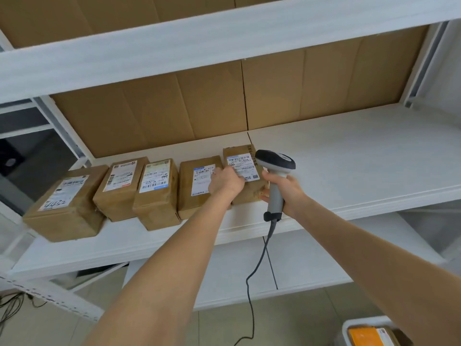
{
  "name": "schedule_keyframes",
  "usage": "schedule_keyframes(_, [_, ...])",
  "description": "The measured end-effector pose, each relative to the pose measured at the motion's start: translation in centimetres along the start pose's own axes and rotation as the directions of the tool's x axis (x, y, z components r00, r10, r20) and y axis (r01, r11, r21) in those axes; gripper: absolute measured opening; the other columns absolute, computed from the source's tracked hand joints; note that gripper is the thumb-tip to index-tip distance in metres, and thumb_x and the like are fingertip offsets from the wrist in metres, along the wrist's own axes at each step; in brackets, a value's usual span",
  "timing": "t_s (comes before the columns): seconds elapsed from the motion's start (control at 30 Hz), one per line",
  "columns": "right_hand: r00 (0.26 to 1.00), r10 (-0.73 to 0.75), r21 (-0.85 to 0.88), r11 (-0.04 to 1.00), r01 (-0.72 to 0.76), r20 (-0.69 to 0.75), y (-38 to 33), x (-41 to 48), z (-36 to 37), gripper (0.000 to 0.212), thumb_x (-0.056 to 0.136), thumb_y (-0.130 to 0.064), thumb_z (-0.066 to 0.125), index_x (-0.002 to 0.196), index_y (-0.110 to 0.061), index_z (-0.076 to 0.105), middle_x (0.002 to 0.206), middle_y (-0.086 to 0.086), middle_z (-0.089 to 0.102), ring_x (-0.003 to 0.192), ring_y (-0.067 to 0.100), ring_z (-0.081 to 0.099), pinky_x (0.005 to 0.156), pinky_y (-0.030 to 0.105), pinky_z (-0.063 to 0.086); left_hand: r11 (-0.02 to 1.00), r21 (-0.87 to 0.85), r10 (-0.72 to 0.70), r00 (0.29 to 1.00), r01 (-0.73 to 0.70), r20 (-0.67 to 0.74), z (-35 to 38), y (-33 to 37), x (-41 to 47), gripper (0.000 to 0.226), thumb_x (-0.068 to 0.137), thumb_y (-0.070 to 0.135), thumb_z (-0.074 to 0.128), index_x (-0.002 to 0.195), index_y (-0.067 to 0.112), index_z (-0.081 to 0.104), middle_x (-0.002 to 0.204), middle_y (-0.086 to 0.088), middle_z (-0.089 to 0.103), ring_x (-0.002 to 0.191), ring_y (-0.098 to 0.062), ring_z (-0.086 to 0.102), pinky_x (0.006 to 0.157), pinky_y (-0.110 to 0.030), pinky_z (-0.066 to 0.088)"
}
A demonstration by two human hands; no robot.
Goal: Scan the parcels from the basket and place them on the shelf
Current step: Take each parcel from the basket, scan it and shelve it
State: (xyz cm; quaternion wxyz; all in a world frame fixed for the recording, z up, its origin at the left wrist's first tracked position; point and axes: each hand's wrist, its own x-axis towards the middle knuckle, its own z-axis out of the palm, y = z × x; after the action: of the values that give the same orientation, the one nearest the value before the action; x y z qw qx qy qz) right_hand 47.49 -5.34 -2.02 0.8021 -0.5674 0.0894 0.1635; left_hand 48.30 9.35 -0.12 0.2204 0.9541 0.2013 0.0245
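- The fingers (239, 178) of the left hand (225, 182) are curling together over the left edge of the rightmost brown cardboard parcel (249, 193), lying on its white barcode label, with the thumb sitting towards the neighbouring box
- The right hand (287, 193) is clamping its fingers round the pale handle of a grey and black handheld barcode scanner (275, 159); whether its fingertips are touching the parcel's right side is not clear
- The scanner's dark head is hovering just beside the parcel's upper right corner
- That parcel is sitting on the white shelf board (349, 158), label up, at the right end of a row of five
- Four other brown label-topped boxes (159, 208) are lying to its left, close together, the far-left one turned at an angle
- A dark cable (259, 265) is hanging from the scanner's handle, trailing down past the lower shelf
- Brown cardboard sheets (199, 101) are lining the back of the shelf
- A pale plastic basket (349, 325) is showing at the bottom right corner, well apart from the row, holding an orange parcel (364, 337)
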Motion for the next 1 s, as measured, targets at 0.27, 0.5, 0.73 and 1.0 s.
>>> schedule_keyframes(0.27, [0.987,-0.014,0.150,0.988,0.038,-0.159,-0.7,-2.2,-5.4,0.047,0.085,-0.015,0.073,0.127,-0.006,0.054,0.113,0.011,0.061,0.102,0.030,0.066,0.079,0.041,0.057,0.924,-0.275,0.257,0.964,-0.266,-0.068,1.7,4.3,-0.9,0.030,0.093,0.012,0.051,0.121,0.017,0.062,0.126,-0.003,0.058,0.111,-0.021,0.058,0.087,-0.028,0.047])
schedule_keyframes(0.5, [0.938,-0.072,0.208,0.967,0.150,-0.339,-1.1,-7.9,-15.4,0.028,0.085,-0.011,0.071,0.110,-0.006,0.061,0.094,0.011,0.062,0.078,0.024,0.066,0.074,0.035,0.058,0.855,-0.394,0.420,0.897,-0.338,0.140,9.0,12.8,-5.7,0.024,0.093,0.010,0.048,0.108,0.016,0.066,0.110,-0.003,0.066,0.098,-0.021,0.064,0.090,-0.038,0.054])
schedule_keyframes(0.73, [0.818,-0.009,0.266,0.944,0.197,-0.575,0.7,-16.5,-28.9,0.030,0.086,-0.011,0.070,0.113,-0.003,0.059,0.089,0.012,0.063,0.070,0.020,0.062,0.065,0.033,0.057,0.844,-0.378,0.509,0.789,-0.380,0.345,18.3,21.2,-15.1,0.027,0.088,0.008,0.050,0.109,0.010,0.068,0.111,-0.012,0.068,0.104,-0.027,0.063,0.089,-0.037,0.053])
schedule_keyframes(1.0, [0.722,0.062,0.323,0.918,0.229,-0.689,4.2,-26.0,-43.7,0.019,0.086,-0.007,0.068,0.102,-0.003,0.060,0.070,0.011,0.058,0.055,0.021,0.055,0.056,0.032,0.050,0.848,-0.277,0.524,0.638,-0.452,0.564,30.2,29.0,-28.0,0.026,0.088,0.014,0.056,0.111,0.014,0.066,0.117,-0.008,0.066,0.107,-0.026,0.061,0.091,-0.038,0.053])
